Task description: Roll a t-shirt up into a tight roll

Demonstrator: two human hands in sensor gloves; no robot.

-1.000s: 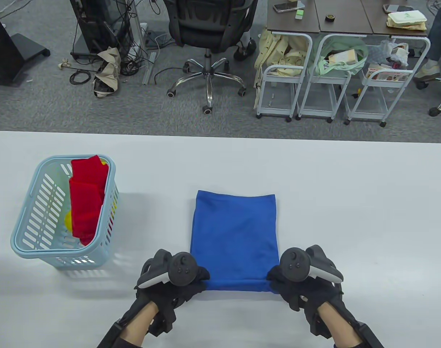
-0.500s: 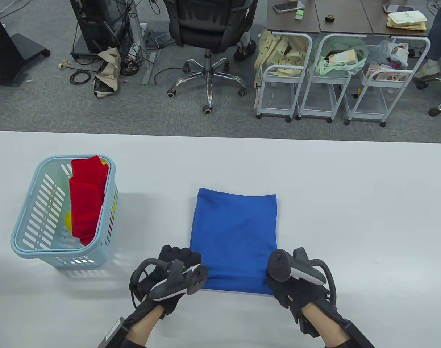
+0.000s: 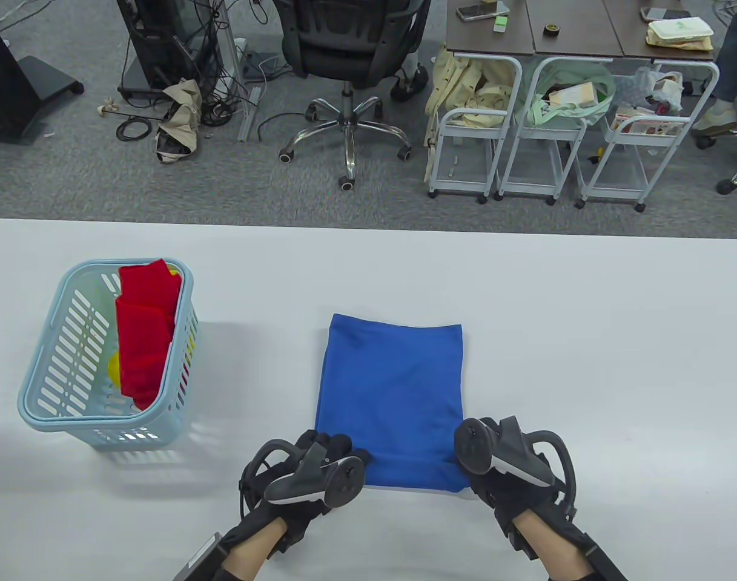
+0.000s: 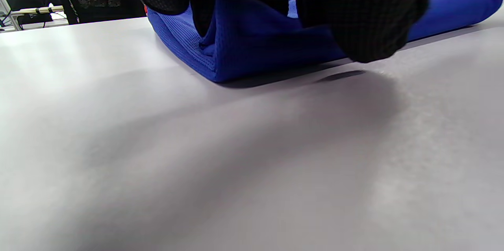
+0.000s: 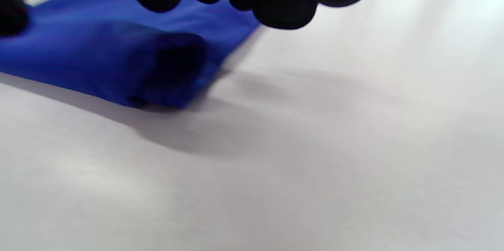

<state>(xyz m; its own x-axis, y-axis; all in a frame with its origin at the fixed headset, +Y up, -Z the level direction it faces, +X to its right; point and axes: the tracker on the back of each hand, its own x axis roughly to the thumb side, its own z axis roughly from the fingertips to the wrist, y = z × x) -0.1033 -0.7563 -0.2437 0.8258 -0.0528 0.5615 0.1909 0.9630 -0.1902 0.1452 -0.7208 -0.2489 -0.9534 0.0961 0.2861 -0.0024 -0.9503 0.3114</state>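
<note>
On the white table [image 3: 586,339], near the middle of its near half, the blue t-shirt [image 3: 392,387] lies folded into a long flat rectangle running from near to far. Most of that length is flat and unrolled. Only the near edge is turned: the right wrist view shows a short, loose roll at the near right corner, and the left wrist view shows the near left corner lifted and doubled over. By that look, the rolling has only just begun, and nearly the whole shirt is left to wind up and tighten. At the near left corner the left hand [image 3: 320,463] grasps the cloth, its fingers [image 4: 362,18] curled over the fold. At the near right corner sits the right hand [image 3: 495,469]; whether it grips the roll I cannot tell.
</note>
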